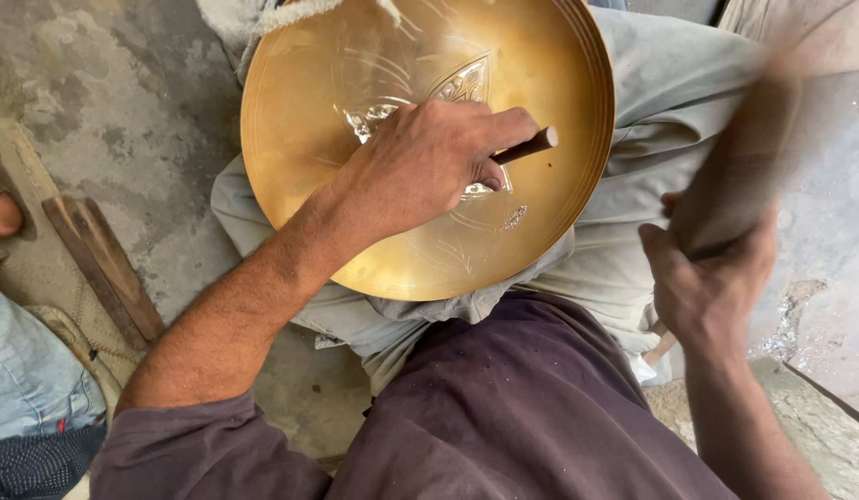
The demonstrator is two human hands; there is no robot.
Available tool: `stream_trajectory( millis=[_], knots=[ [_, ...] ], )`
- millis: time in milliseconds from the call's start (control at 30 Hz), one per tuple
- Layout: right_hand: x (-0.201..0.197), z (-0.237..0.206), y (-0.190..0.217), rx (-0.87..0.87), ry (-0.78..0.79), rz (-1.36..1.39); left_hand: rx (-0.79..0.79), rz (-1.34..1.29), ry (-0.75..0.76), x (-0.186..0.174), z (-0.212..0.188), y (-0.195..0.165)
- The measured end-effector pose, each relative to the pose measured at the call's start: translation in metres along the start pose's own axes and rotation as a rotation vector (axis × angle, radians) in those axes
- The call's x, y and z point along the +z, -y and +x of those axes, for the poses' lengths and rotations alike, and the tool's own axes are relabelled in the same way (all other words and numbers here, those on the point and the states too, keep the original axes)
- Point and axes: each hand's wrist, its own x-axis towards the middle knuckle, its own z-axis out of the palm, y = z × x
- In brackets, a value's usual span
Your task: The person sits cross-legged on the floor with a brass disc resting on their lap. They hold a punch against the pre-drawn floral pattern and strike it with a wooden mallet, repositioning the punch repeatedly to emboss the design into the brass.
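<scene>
Head view, one item: round brass plate (300,120), golden, resting tilted on the lap over grey trousers (670,111), its face carrying incised leaf and petal lines.

Left hand (429,162) — curled tight around a dark punch (526,146), whose struck end pokes out past the thumb; the working tip is hidden under the palm near the plate's centre.

Right hand (707,282) — fist wrapped about a wooden mallet (735,176), raised and blurred beside the plate (mid-swing, by the look of it).

Handling note: a firm punch grip, tip kept seated on the line, and light, square blows likely serve best — a glancing hit could skid and scar the brass.

Periphery: plank (100,264) on concrete floor (124,83).
</scene>
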Motion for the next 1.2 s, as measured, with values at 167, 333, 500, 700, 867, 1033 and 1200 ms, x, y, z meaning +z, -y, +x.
stream_trajectory(
  millis=[167, 333, 500, 700, 867, 1033, 1200],
  knots=[
    [0.001, -0.014, -0.016, 0.054, -0.010, -0.305, 0.006, 0.041, 0.046, -0.003, 0.003, 0.000],
    [0.007, -0.019, -0.026, 0.063, -0.022, -0.246, 0.015, 0.076, 0.100, -0.005, 0.006, 0.000],
    [0.012, -0.029, -0.021, 0.169, -0.074, 0.067, -0.004, 0.070, 0.146, -0.005, 0.006, -0.001],
    [0.016, -0.037, -0.011, 0.232, -0.142, 0.050, 0.013, 0.072, 0.165, -0.006, 0.005, -0.003],
    [0.014, -0.040, -0.013, 0.117, -0.035, -0.249, 0.034, 0.128, 0.149, -0.003, 0.005, -0.002],
    [0.012, -0.040, -0.016, 0.057, 0.032, -0.606, 0.071, -0.034, 0.040, -0.008, 0.002, -0.002],
    [0.006, -0.027, -0.023, 0.449, 0.002, -0.237, 0.024, -0.092, -0.208, -0.019, 0.007, 0.010]
  ],
)
